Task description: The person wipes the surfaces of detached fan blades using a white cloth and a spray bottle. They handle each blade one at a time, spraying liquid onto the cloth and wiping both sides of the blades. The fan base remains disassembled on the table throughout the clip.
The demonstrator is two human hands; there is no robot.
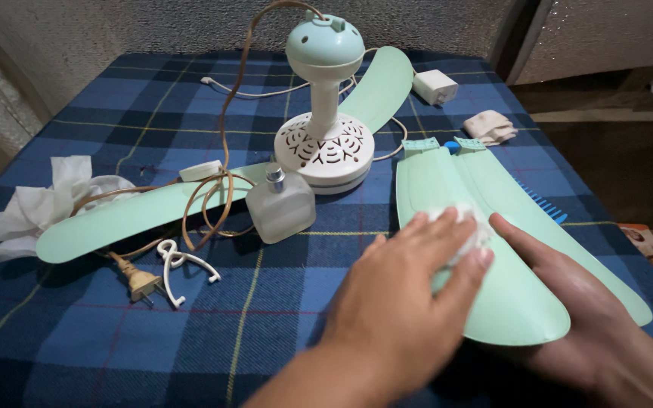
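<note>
Lower right of the frame: the left hand (410, 295) presses a white tissue wad (464, 227) onto the loose mint fan blade (447, 189), fingers closed over it. The right hand (576, 310) lies flat and open, steadying a second blade (561, 242) alongside it, on the blue plaid cloth (115, 106).

A table under a blue plaid cloth (77, 332) carries a mint fan motor (325, 143) with two blades attached, two loose blades (493, 227) side by side, a frosted bottle (281, 205), a brown cord (217, 196) ending in a plug (139, 283), a white hook (183, 266), crumpled tissue (35, 208), a white adapter (434, 86), a folded cloth (490, 126) and a blue comb (544, 202).
</note>
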